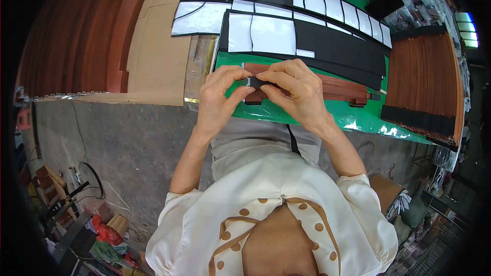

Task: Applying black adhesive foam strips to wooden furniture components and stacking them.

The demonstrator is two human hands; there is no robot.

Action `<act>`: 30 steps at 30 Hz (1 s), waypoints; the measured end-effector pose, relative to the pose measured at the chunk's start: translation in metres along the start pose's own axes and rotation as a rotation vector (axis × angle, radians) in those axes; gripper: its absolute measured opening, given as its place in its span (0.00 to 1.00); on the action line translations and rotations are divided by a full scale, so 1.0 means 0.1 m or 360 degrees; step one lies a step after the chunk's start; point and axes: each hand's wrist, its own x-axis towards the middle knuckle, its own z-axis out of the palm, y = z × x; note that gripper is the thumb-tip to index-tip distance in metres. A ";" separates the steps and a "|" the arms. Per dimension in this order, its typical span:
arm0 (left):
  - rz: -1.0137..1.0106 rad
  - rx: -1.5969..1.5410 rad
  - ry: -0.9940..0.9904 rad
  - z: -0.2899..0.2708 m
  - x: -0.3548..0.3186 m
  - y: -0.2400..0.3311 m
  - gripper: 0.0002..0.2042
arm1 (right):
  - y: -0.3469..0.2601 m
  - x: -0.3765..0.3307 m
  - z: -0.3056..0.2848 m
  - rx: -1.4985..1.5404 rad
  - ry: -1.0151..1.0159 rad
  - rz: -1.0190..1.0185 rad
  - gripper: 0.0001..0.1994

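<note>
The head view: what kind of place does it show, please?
Probably a small workshop for wooden parts. Stacks of curved reddish wood pieces lie beside a green work table, with long black strips laid out. Both hands pinch a small black piece there.

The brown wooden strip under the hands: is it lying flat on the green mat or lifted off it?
Lying flat: the wooden strip rests along the green mat.

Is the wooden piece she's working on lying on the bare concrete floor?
No, the wooden piece lies on the green table top, and both the left hand and the right hand pinch a small black strip at its near end.
</note>
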 end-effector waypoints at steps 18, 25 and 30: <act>0.0593 0.0617 0.0100 0.11 -0.03 -0.02 0.14 | 0.14 -0.27 -0.16 0.0165 0.0121 -0.0081 0.15; 0.0571 0.0568 0.0165 0.22 -0.08 -0.09 0.19 | 0.08 -0.28 -0.06 -0.0192 0.0263 -0.0289 0.17; 0.0428 0.0414 0.0107 0.19 -0.15 -0.03 0.15 | 0.20 -0.33 -0.25 -0.0052 0.0231 -0.0285 0.15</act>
